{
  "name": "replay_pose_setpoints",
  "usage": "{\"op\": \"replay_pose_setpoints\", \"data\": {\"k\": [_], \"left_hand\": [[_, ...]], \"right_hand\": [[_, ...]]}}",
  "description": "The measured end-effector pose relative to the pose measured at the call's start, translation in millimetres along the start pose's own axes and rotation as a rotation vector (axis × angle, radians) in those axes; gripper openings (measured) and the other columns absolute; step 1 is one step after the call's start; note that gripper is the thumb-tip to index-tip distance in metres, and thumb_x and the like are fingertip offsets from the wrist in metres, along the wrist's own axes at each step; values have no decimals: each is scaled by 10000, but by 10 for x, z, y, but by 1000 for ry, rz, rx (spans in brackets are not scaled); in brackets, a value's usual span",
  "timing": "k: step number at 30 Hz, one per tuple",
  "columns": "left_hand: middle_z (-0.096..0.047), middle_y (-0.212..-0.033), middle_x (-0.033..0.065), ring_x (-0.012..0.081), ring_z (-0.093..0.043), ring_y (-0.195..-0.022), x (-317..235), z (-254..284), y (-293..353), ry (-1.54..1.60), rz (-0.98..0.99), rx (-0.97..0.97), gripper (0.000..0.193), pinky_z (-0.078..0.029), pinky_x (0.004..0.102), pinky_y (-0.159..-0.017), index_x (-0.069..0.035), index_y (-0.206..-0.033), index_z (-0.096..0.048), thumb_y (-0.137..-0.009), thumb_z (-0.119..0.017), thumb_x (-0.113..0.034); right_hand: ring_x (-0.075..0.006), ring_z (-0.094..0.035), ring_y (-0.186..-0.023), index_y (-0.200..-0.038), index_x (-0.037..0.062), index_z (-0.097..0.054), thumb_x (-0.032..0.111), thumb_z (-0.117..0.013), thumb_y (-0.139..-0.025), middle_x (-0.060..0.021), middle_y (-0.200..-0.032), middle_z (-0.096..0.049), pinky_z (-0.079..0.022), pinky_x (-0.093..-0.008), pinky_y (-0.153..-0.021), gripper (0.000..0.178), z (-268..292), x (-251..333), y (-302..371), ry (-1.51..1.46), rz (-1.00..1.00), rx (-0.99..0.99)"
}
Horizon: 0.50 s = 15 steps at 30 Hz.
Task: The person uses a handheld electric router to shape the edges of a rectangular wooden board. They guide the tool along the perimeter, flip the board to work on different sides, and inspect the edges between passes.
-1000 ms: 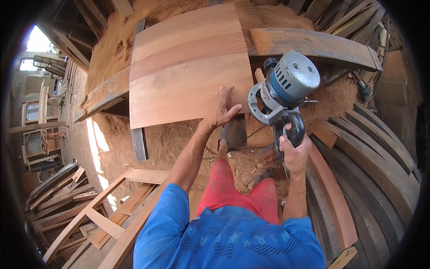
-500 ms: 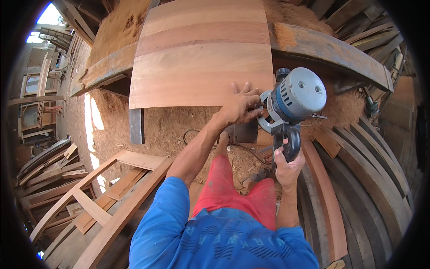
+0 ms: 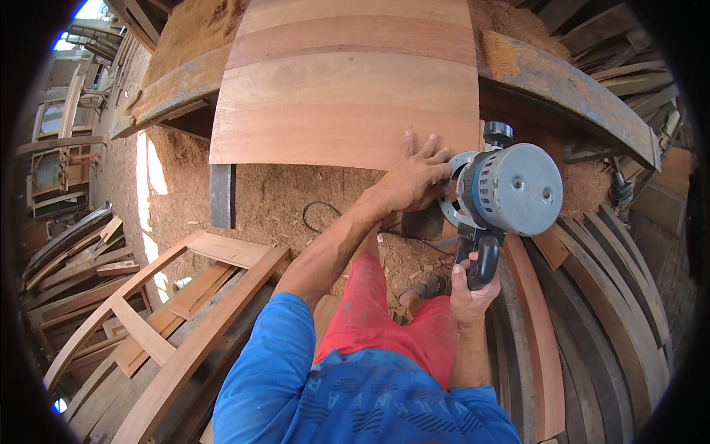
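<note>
Well, my right hand (image 3: pixel 475 294) curls round the router handle (image 3: pixel 488 260); my left hand (image 3: pixel 414 179), fingers spread, crosses the panel (image 3: pixel 344 111)'s near edge.

At the near right of the wooden panel (image 3: pixel 340 96), the right hand (image 3: pixel 475 294) grips a router (image 3: pixel 521 189) by its handle (image 3: pixel 485 263), the left hand (image 3: pixel 414 179) at its base (image 3: pixel 450 211); near left of the panel lies a frame (image 3: pixel 203 337).
</note>
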<state>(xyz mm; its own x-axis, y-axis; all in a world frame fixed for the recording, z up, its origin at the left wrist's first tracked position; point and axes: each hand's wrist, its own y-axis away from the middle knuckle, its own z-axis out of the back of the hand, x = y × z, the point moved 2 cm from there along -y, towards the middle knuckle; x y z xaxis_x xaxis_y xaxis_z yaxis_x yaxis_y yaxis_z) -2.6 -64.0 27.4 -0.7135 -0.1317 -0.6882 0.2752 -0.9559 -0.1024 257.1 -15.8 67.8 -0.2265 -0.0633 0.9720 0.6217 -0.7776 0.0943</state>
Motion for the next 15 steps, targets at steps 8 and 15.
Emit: {"op": "replay_pose_setpoints", "data": {"k": [8, 15], "left_hand": [[-562, -1457, 219, 534, -351, -1469, 1, -38, 7, -12, 11, -46, 239, -56, 770, -1189, -73, -1036, -612, -876, -767, -160], [-572, -1458, 228, 517, -370, -1466, -5, -45, -4, -13, 31, -65, 237, -70, 749, -1207, -77, -1031, -605, -873, -766, -149]], "right_hand": [[-88, -566, -765, -1162, 12, -585, 84, -732, -923, -29, -864, -615, -477, -263, -712, 290, -76, -145, 23, -54, 8, 15], [-81, -589, -777, -1149, 1, -595, 41, -741, -913, -28, -866, -627, -502, -251, -713, 280, -67, -131, -32, -67, 1, 39]]}}
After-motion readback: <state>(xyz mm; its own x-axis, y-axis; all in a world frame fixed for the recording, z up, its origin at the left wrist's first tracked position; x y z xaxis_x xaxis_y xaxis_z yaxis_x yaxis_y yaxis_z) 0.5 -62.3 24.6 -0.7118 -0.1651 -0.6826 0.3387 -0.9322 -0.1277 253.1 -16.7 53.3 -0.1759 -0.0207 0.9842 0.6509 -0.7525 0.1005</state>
